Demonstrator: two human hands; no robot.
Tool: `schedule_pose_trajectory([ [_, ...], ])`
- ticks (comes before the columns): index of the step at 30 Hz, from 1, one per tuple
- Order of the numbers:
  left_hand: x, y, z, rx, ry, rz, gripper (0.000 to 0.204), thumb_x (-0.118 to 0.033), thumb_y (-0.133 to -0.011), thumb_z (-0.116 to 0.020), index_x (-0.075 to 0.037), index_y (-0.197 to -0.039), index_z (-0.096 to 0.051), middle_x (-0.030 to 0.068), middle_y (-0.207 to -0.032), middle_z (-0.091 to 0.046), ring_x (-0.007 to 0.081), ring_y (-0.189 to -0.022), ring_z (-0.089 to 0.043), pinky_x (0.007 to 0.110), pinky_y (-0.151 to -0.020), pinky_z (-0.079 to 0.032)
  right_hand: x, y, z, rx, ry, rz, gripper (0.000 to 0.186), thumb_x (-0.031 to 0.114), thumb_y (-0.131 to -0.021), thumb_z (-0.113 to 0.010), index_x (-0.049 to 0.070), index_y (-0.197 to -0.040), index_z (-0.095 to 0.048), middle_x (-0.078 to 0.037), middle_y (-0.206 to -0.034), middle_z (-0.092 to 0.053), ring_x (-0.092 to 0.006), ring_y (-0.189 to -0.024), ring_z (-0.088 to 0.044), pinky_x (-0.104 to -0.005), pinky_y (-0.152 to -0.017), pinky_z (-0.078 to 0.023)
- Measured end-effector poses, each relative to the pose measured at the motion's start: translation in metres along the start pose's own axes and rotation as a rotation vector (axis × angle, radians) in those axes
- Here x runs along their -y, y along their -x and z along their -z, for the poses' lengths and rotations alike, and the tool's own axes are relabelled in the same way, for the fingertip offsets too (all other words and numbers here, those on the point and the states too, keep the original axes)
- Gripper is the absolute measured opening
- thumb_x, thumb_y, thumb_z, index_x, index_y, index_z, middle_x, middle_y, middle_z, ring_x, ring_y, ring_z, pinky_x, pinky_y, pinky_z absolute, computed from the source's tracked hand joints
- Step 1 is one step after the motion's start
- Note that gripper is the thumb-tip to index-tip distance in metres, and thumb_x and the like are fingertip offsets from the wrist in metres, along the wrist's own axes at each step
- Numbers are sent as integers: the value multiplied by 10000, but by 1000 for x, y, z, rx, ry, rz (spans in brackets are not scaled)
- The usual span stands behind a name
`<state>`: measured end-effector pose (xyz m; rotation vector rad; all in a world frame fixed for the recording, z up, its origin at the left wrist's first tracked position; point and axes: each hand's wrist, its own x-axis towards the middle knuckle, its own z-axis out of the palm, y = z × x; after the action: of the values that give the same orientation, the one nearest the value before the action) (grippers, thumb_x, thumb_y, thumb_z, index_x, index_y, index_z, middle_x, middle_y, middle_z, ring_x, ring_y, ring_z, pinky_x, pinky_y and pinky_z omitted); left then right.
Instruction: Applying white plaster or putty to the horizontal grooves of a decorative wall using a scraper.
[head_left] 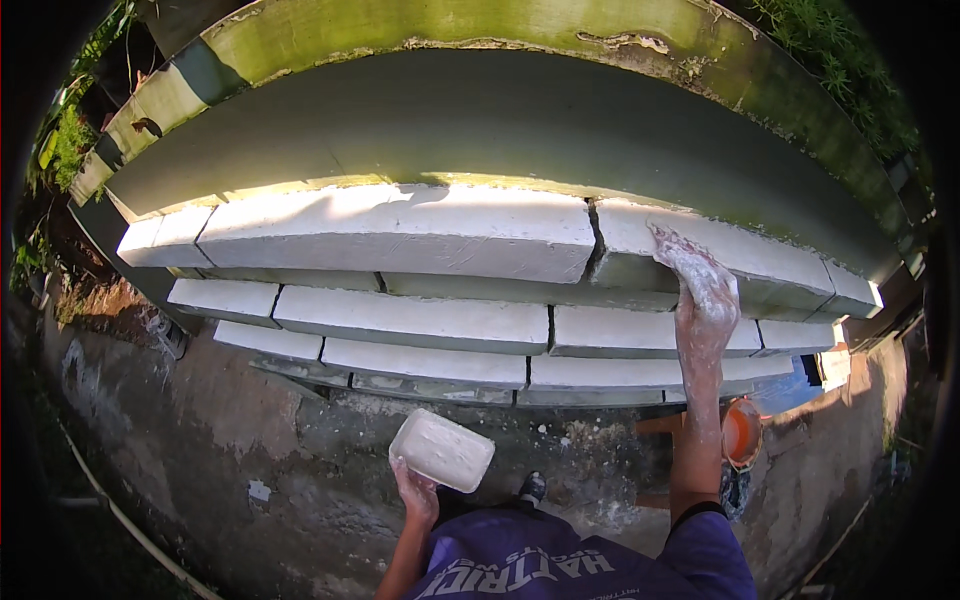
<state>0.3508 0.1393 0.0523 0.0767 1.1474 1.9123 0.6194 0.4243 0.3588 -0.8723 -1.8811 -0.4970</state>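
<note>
My left hand (414, 486) grips the edge of a rectangular tub (404, 424), with its fingers partly beneath it. Smooth white paste (445, 450) fills the tub. My right arm stretches forward, and my right hand (700, 275), thickly smeared with white, touches the top right block (775, 252). Its fingers look drawn together; whatever they may hold is hidden by the white coat. To the left of a dark gap lies a long block (400, 225), white on its top and front. The right block's front face is partly bare grey-green.
Lower rows of white-faced blocks (410, 312) stand in steps below. Behind them rises a grey wall (520, 120) with a mossy rim (400, 32). An orange bucket (740, 434) stands right of my forearm, near a blue object (790, 388). Stained concrete floor (220, 430) lies underneath.
</note>
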Motion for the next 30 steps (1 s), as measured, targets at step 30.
schedule_pose_trajectory([
  [30, -15, -21, -50, 476, -243, 469, 519, -466, -948, -463, -127, -1339, -426, 25, -1238, -567, 162, -1008, -591, 272, -711, -458, 224, 221, 24, 695, -326, -1017, 267, 160, -927, -486, 48, -1154, -399, -266, -754, -623, -487, -784, -606, -574, -647, -466],
])
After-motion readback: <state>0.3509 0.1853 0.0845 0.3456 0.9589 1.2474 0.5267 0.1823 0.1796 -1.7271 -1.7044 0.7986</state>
